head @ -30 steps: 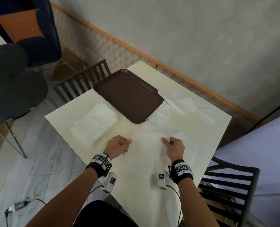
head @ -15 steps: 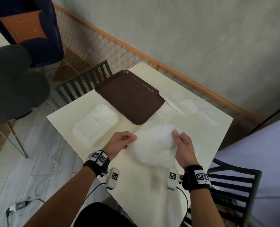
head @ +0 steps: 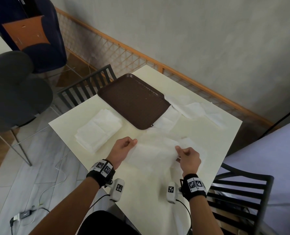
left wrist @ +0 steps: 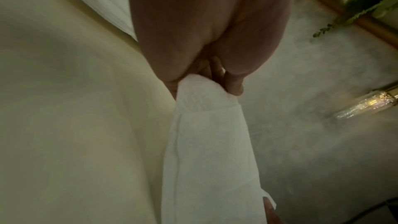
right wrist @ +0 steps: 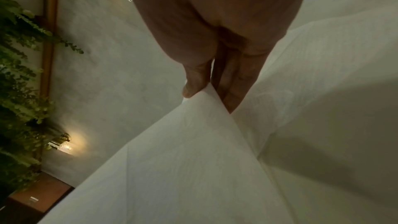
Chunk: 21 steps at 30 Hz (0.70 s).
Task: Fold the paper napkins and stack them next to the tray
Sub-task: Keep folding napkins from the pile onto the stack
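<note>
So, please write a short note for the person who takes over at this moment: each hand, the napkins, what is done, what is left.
Left hand: pinches the left edge of the open napkin.
Right hand: pinches its right edge.
The napkin is near the front of the table.
Done: a folded stack lies on the left beside the brown tray.
Left: fold this napkin and add it to the stack, then the loose napkins to the right of the tray.

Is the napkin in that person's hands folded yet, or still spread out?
Mid-fold, doubled over. The left hand and right hand each pinch the napkin; its layers meet at the fingers.
</note>
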{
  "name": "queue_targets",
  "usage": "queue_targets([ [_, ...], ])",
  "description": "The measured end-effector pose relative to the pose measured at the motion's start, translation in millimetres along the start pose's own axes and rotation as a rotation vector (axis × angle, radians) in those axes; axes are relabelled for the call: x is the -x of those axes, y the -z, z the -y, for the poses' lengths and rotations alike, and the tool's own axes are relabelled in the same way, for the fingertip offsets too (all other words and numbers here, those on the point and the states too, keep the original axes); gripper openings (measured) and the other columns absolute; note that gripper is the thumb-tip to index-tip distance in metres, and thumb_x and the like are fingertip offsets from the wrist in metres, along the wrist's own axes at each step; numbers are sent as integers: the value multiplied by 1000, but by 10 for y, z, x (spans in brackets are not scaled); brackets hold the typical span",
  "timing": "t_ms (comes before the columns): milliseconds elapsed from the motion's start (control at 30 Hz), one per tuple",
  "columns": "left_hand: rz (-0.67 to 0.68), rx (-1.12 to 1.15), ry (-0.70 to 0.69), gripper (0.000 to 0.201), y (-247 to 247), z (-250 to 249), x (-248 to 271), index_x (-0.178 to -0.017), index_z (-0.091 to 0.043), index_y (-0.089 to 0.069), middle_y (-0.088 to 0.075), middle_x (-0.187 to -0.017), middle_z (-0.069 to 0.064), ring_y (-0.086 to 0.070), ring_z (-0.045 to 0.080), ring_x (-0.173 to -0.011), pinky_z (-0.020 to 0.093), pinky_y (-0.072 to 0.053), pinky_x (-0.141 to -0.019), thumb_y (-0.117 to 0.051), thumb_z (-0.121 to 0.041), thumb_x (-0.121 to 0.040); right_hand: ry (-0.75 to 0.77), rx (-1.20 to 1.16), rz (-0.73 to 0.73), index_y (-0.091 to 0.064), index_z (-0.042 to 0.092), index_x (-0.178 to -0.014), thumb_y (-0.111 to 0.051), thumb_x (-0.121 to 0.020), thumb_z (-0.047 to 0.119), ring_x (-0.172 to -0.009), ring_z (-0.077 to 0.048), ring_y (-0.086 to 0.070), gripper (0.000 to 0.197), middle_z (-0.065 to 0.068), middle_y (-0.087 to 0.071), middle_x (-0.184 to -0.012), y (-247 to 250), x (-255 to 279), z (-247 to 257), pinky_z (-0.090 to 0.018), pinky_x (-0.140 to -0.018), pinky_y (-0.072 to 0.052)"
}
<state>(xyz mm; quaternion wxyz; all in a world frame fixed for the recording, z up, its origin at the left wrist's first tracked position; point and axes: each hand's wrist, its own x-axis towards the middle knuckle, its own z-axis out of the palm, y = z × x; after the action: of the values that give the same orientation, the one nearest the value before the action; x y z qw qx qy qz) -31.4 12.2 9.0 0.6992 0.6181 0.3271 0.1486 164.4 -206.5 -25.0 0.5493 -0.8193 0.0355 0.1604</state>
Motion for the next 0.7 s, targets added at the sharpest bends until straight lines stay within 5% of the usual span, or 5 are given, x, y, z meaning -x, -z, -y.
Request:
queue_targets([
  [267,-256,-249,13,33,253,-99,-38,-83,-15,-43,-41,-68,6,-35,16,-59,30,-32,-50,-58,-28,-109,32,200,-91,-63,-4,-92,-78,-102,20,-94,-38,-58,30,-16,-66,-84,302,-220,55,-38,-79,-42],
  [367,-264,-254,-70,31,352,-350,-15,-85,-13,-42,-43,-70,9,-36,18,-59,24,-32,-46,-55,-27,-110,90,312,-140,-56,1,-100,-69,-107,13,-93,-44,-64,19,-16,-61,-89,323,-263,58,-47,-79,-53],
  [500,-209,-174,-204,37,426,-748,61,-93,-11,-44,-44,-80,17,-43,23,-72,35,-41,-66,-51,-43,-110,384,337,-137,-56,9,-117,-75,-103,20,-109,-41,-63,26,-19,-65,-120,138,-142,194,-48,-87,-52],
  [567,-182,-84,-231,41,409,-924,117,-94,-14,-46,-44,-91,22,-44,27,-84,46,-41,-77,-52,-53,-105,407,197,3,-57,18,-115,-74,-104,37,-105,-31,-72,28,-6,-73,-112,-49,52,390,-44,-91,-56],
  [700,-222,32,-271,32,304,-1098,150,-93,-17,-51,-50,-90,10,-49,25,-85,44,-42,-77,-50,-43,-112,-49,-245,595,-65,21,-129,-63,-100,72,-115,-24,-77,59,-5,-83,-116,-528,566,766,-41,-106,-58],
])
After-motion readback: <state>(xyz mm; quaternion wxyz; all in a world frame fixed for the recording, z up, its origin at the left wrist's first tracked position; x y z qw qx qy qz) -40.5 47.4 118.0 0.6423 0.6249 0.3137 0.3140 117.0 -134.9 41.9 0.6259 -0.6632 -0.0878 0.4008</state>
